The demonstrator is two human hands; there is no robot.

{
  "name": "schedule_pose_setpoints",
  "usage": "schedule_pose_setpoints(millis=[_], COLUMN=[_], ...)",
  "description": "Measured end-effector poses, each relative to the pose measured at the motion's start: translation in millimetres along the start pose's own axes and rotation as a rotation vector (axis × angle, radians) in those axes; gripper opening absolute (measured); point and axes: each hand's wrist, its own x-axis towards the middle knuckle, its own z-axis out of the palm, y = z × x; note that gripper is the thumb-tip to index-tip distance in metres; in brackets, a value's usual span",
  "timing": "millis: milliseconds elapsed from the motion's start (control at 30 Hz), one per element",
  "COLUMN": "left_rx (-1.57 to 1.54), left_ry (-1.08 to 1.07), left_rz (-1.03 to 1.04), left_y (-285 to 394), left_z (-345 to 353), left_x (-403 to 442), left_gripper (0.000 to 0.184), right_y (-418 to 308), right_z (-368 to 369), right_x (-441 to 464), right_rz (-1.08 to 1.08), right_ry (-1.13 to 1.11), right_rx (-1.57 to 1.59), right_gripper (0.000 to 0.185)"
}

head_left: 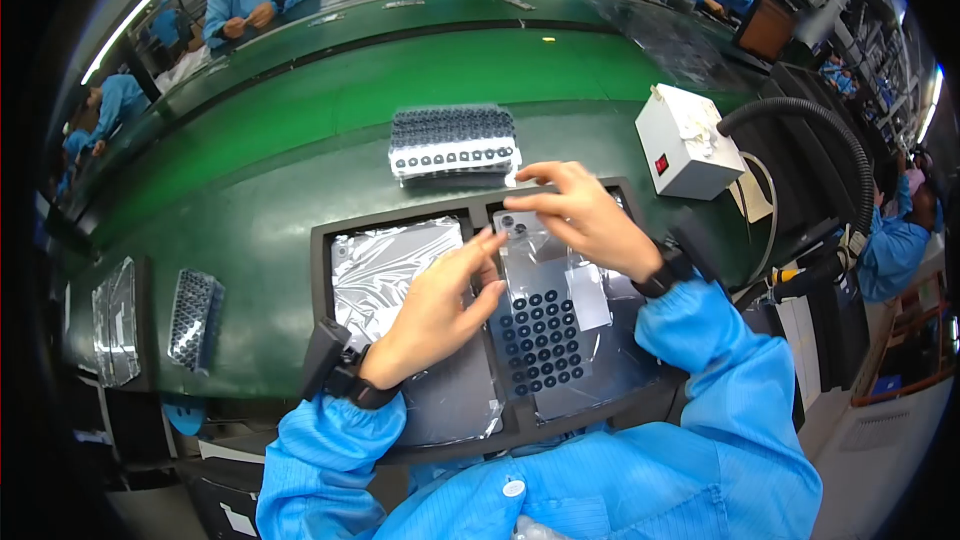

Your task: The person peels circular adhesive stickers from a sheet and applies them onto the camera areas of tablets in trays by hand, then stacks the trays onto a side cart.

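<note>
A black foam tray with two compartments lies in front of me. Its left compartment holds a grey panel partly under wrinkled clear film. In the right one is another panel with a sheet of black rings and a white paper piece on it. My left hand is over the middle divider, fingers apart and empty. Above the top of the right panel, beside two small dark rings, hovers my right hand, its fingers spread with nothing visible between them.
A stack of ring sheets stands behind the tray. At the right back is a white box with a red switch and a black hose. Wrapped packs lie at left. People in blue sit across the green belt.
</note>
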Motion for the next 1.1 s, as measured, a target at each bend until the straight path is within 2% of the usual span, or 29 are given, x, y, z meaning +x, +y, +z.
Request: schedule_pose_setpoints(millis=[67, 133, 200, 333, 400, 533, 600, 767, 833, 867, 933, 967, 1000, 1067, 1100], left_rx=[-0.420, -0.700, -0.701, -0.747, -0.881, -0.836, -0.799, -0.774, -0.654, -0.377, 0.460, 0.610, 0.612, 0.907, 0.887], left_ry=[-0.033, -0.004, 0.019, 0.085, 0.167, 0.235, 0.253, 0.214, 0.143, 0.182, 0.329, 0.348, 0.347, 0.294, 0.277], left_rz=[-0.253, -0.369, -0.389, -0.378, -0.372, -0.404, -0.402, -0.443, -0.404, -0.340, -0.097, -0.112, -0.114, -0.089, -0.111], left_y=[6.2, 8.6, 10.4, 11.9, 16.8, 13.4, 14.9, 4.8, -3.3, -8.6, -31.2, -46.5, -55.9, -70.2, -70.6], left_z=[-14.3, -21.2, -25.4, -23.0, -20.3, -15.2, -13.3, -27.4, -40.2, -47.9, -61.4, -64.1, -61.6, -56.6, -52.8], left_x=[-8.4, -17.1, -24.8, -41.6, -49.8, -66.6, -70.3, -73.0, -71.9, -70.8, -73.6, -77.2, -77.8, -82.0, -81.4], left_gripper=[0.012, 0.014, 0.014, 0.013, 0.013, 0.012, 0.012, 0.013, 0.010, 0.012, 0.013, 0.015, 0.015, 0.018, 0.024], right_y=[-33.4, -64.1, -80.5, -90.9, -99.5, -112.6, -115.9, -115.0, -113.5, -111.8, -108.2, -106.6, -100.9, -97.3, -95.5], right_z=[-19.9, -26.9, -18.4, 1.4, 5.6, 14.3, 17.9, 19.4, 16.2, 12.5, 2.6, -1.6, -2.6, -8.0, -9.4], right_x=[-0.4, -7.4, -12.8, -12.6, -10.0, -5.6, -3.7, 5.6, 7.3, 7.9, 8.1, 7.9, 7.6, 9.8, 11.5], right_rz=[0.061, -0.072, -0.194, -0.288, -0.362, -0.368, -0.293, -0.227, -0.190, -0.194, -0.106, -0.047, -0.033, 0.006, 0.006], right_ry=[0.138, 0.140, 0.077, 0.049, 0.077, 0.030, -0.068, -0.155, -0.165, -0.167, -0.135, -0.130, -0.112, -0.130, -0.131], right_rx=[0.168, 0.019, -0.027, -0.055, -0.074, -0.102, -0.066, 0.138, 0.309, 0.310, 0.292, 0.290, 0.287, 0.282, 0.285], right_gripper=[0.026, 0.025, 0.025, 0.022, 0.021, 0.021, 0.023, 0.027, 0.025, 0.025, 0.023, 0.020, 0.020, 0.019, 0.019])
